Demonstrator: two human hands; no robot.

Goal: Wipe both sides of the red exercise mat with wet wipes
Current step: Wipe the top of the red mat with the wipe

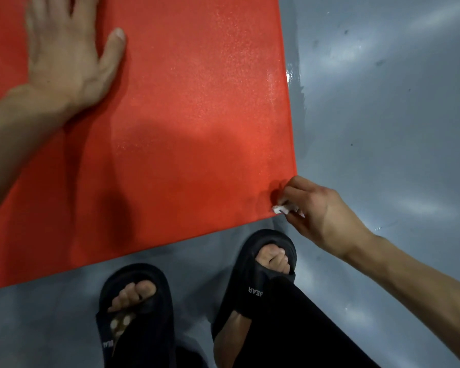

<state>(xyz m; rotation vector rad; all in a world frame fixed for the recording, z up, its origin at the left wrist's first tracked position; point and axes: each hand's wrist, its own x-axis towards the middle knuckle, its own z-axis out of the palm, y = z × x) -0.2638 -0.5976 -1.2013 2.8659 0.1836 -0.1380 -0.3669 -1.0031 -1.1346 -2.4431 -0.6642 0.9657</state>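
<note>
The red exercise mat (pixel 183 123) lies flat on the grey floor and fills the upper left of the view, with a damp sheen near its right edge. My left hand (pixel 67 51) rests flat on the mat at the upper left, fingers spread. My right hand (pixel 314 208) is at the mat's near right corner and grips a small crumpled white wet wipe (pixel 280 209), which touches that corner. Most of the wipe is hidden inside my fingers.
Glossy grey floor (pixel 383 115) surrounds the mat on the right and in front, with wet streaks along the mat's right edge. My two feet in black slides (pixel 136 296) (pixel 266 264) stand just in front of the mat's near edge.
</note>
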